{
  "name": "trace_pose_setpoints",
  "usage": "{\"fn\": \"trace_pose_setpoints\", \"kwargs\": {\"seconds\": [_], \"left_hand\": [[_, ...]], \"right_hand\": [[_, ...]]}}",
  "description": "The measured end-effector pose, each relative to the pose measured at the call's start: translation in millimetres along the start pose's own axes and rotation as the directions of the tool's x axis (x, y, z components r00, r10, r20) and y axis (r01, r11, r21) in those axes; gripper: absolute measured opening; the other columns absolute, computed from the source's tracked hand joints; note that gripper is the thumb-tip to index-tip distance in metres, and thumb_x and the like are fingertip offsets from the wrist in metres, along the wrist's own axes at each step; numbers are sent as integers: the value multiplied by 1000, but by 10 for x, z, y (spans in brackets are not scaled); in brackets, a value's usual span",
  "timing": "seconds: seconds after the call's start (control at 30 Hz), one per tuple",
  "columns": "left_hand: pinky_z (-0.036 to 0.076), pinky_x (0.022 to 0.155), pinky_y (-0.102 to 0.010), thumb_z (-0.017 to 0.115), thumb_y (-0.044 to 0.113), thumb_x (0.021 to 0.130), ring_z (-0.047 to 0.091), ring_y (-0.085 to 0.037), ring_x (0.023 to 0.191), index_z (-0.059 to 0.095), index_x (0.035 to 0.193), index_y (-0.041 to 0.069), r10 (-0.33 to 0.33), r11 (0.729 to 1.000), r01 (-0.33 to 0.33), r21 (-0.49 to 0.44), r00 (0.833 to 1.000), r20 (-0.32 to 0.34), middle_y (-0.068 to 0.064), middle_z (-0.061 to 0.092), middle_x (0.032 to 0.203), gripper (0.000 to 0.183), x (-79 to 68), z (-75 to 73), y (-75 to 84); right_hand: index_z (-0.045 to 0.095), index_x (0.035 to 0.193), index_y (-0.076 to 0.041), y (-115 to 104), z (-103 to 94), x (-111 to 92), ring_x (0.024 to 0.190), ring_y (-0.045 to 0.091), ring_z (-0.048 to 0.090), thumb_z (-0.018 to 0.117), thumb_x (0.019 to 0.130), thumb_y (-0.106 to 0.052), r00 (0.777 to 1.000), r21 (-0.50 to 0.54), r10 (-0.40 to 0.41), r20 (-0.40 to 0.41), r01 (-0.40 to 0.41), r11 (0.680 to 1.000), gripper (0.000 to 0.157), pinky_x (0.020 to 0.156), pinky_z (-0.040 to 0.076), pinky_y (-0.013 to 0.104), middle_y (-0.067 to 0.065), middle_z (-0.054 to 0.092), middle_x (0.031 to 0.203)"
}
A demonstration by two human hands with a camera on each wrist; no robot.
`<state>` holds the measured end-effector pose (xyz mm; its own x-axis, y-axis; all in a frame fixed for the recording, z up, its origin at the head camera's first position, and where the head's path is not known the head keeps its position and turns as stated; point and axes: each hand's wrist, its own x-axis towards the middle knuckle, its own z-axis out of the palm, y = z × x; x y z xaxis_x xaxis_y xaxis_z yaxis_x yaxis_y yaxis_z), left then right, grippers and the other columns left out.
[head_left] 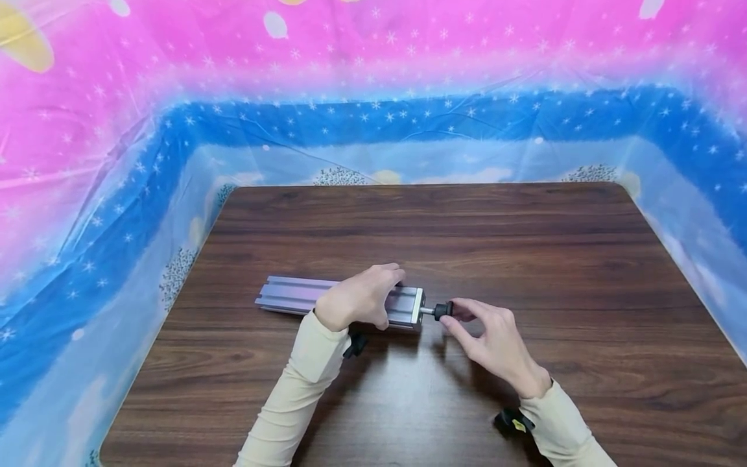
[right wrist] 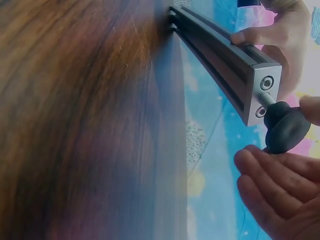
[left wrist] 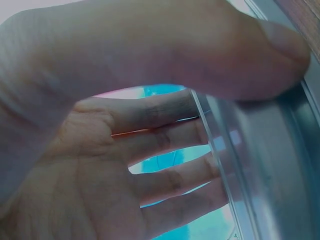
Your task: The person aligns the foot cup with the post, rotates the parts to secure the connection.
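Observation:
A slotted aluminium profile (head_left: 297,295) lies lengthwise on the table in the head view. My left hand (head_left: 357,299) grips it from above near its right end, thumb on the near side and fingers over the far side. In the left wrist view, the thumb (left wrist: 235,55) presses along the metal. A plate (right wrist: 255,95) with two socket screws caps the profile's end. From its middle sticks a threaded stud (right wrist: 266,98) carrying a black levelling foot (right wrist: 287,131). My right hand (head_left: 496,337) pinches that foot between thumb and fingers, the stud's bare part showing between foot and plate.
The dark wood-grain table (head_left: 438,227) runs out on all sides of the profile. Pink and blue patterned cloth (head_left: 379,117) hangs behind it and along both sides. A black wrist device (head_left: 513,420) sits under the right sleeve, another (head_left: 355,345) by the left cuff.

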<state>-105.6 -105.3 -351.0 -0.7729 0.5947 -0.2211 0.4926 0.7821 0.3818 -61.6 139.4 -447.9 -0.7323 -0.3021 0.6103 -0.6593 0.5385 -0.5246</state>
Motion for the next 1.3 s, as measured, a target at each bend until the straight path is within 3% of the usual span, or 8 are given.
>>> {"fn": "trace_pose_setpoints", "kwargs": {"seconds": [0.27,0.53,0.67,0.83,0.9,1.0,1.1,1.3], "left_hand": [[51,82,-32,83,-6,62,54,-19,92,60,124,0,3,1000,-3,-4,1000,2,-6,60,110,66,7,-2,12],[51,84,-33,82,-7,60,55,-21,92,61,119,-1,38,999,-37,9,999,-27,-7,61,108,63,-1,9,13],[51,85,-34,81,-7,61,55,-21,94,60,122,-1,28,1000,-28,11,999,-17,-9,61,113,65,4,8,12],[51,88,-35,81,-6,64,56,-22,99,59,128,-1,-3,1000,3,-2,1000,1,-10,61,123,68,10,-11,20],[51,88,-35,82,-6,65,56,-22,99,58,128,-1,-7,1000,7,-4,1000,3,-10,61,124,68,2,-20,26],[51,88,-35,82,-6,64,55,-22,99,58,129,-1,-6,1000,6,-4,1000,-1,-9,61,123,69,-7,-24,26],[51,87,-35,82,-7,63,56,-22,98,59,128,-1,-4,1000,4,-8,1000,-5,-9,61,122,68,-17,-15,22],[51,86,-34,81,-7,62,56,-21,98,59,127,-2,3,1000,-3,-9,1000,-4,-10,62,122,68,-22,14,2]], "right_hand": [[79,92,-11,-49,-24,32,59,-3,64,72,94,-26,973,4,218,79,-219,976,16,54,51,17,-2,77,79],[70,67,-25,-60,-45,61,53,0,62,58,102,-38,926,-19,341,163,-342,939,40,53,45,20,-9,68,57],[74,72,-19,-41,-65,67,59,6,68,49,106,-38,906,-4,356,229,-365,931,47,61,51,24,-10,70,61],[73,110,-7,-21,-99,32,89,15,72,66,97,-28,968,-7,169,185,-171,985,26,81,56,30,1,76,99],[65,127,-4,-13,-112,24,106,20,69,78,88,-23,989,7,36,145,-38,999,46,94,53,27,7,72,117],[57,138,-2,-4,-120,36,119,24,62,86,78,-17,986,53,-131,108,126,991,69,109,41,19,11,65,129],[60,135,0,2,-103,46,115,25,64,83,78,-12,973,63,-220,65,216,974,62,110,38,15,12,65,127],[66,126,0,13,-76,34,104,22,69,81,82,-15,976,52,-213,36,211,976,49,103,44,14,8,71,116]]}}
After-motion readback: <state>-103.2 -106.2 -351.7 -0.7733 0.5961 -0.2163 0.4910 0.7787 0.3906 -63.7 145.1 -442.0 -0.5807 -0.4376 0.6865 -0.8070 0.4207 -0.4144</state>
